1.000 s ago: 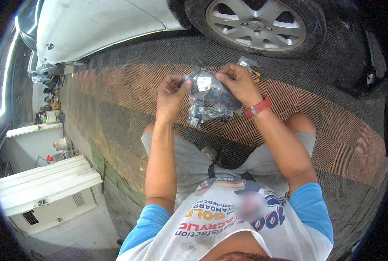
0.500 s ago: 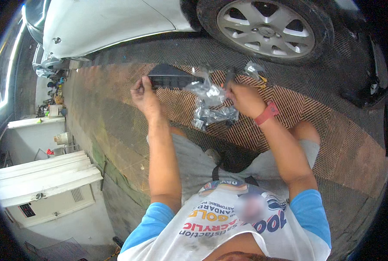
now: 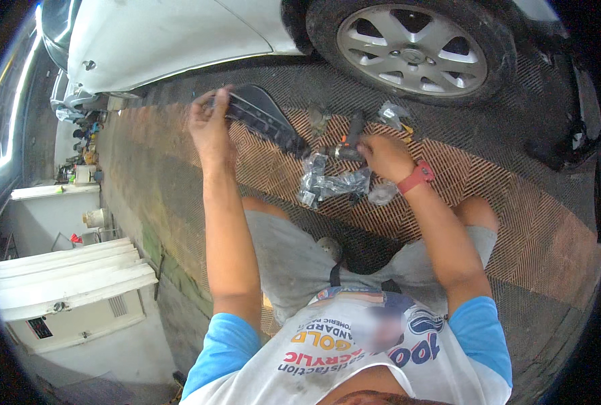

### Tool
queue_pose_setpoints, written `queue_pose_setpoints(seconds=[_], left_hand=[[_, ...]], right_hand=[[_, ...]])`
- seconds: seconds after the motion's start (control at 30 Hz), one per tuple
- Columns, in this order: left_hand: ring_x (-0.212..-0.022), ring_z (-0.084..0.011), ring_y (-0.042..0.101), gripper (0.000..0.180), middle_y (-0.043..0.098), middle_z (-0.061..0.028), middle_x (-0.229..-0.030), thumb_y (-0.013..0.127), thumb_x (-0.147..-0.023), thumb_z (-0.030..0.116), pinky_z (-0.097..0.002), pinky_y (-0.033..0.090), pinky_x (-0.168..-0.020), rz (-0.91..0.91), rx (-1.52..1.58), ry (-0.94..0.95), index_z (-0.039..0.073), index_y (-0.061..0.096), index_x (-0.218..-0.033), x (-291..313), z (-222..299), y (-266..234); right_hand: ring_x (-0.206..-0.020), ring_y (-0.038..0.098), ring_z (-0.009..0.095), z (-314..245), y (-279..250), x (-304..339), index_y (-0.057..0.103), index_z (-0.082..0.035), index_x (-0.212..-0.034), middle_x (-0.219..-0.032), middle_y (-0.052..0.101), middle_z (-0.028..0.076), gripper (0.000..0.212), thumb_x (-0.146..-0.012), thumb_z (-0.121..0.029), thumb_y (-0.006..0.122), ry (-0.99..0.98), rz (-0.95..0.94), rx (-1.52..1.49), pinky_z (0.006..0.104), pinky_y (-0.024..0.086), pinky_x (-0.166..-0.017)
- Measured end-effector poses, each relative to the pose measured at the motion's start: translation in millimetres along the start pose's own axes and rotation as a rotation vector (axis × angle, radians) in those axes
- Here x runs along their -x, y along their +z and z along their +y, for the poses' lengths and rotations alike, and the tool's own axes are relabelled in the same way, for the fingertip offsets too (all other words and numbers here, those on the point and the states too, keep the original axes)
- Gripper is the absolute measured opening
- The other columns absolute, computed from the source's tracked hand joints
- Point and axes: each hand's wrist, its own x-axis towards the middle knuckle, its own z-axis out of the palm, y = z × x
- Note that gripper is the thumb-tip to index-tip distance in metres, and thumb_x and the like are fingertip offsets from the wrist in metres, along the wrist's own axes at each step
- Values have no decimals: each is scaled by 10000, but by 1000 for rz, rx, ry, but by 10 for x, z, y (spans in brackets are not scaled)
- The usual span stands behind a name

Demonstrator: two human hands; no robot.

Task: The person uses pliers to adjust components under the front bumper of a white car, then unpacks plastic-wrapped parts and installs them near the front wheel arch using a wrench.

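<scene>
My left hand (image 3: 209,121) grips the outer end of a long black plastic panel (image 3: 263,116), ribbed along one side and tapering to a narrow tip. The panel is tilted, its tip pointing toward my right hand. My right hand (image 3: 385,156) is closed at the rear end of a dark cordless drill (image 3: 344,152) with an orange ring; its chuck points left. Some of those fingers are hidden from above. Crumpled clear plastic bags (image 3: 331,181) lie just below the drill, and another small clear bag (image 3: 383,193) is beneath my right wrist.
A white car (image 3: 179,40) with a silver-spoked wheel (image 3: 414,50) stands just ahead. Another clear packet (image 3: 393,113), near something yellow, lies close to the tyre. Black and tan grating tiles (image 3: 469,182) cover the floor. White cabinets (image 3: 71,277) stand at left.
My left hand has moved left and up, and the panel now slants downward to the right. The clear bag beside my right hand has shifted from its left to below the wrist, uncovering the drill.
</scene>
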Motion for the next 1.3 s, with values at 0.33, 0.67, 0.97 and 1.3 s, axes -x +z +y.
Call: queue_pose_setpoints(seconds=[0.33,0.67,0.97,1.3], left_hand=[[-1148,-233,618,477,640,-176,-1279,624,-999,329,-354,512,-970,-536,76,-173,38,488,-1353,595,-204,1019],[-1355,-360,463,596,501,-204,-1447,499,-1035,428,-479,367,-1130,-300,-638,4,18,422,-1460,945,-398,-477],[-1347,-438,383,665,514,-253,-1369,560,-976,498,-561,256,-1164,-145,-1198,141,-19,477,-1384,1505,-780,-1116],[-1132,-428,490,528,578,-237,-1166,567,-984,440,-580,363,-1025,-99,-1231,335,-62,618,-1140,1464,-880,-1227]], right_hand=[[-901,678,171,-252,-367,95,355,-1,-1435,-1070,700,144,713,-870,-124,772,-29,111,-1087,297,551,-696],[-898,642,138,385,-1804,418,403,-53,-1386,-1097,662,45,505,-957,-127,659,-238,1036,-1412,281,489,-673],[-1014,591,181,726,-3172,789,181,25,-1541,-1192,593,87,877,-896,-145,750,-340,1470,-1270,362,479,-741],[-1095,596,251,1264,-3762,309,260,68,-1518,-1301,565,169,868,-870,-170,785,-62,1437,-964,407,506,-821]])
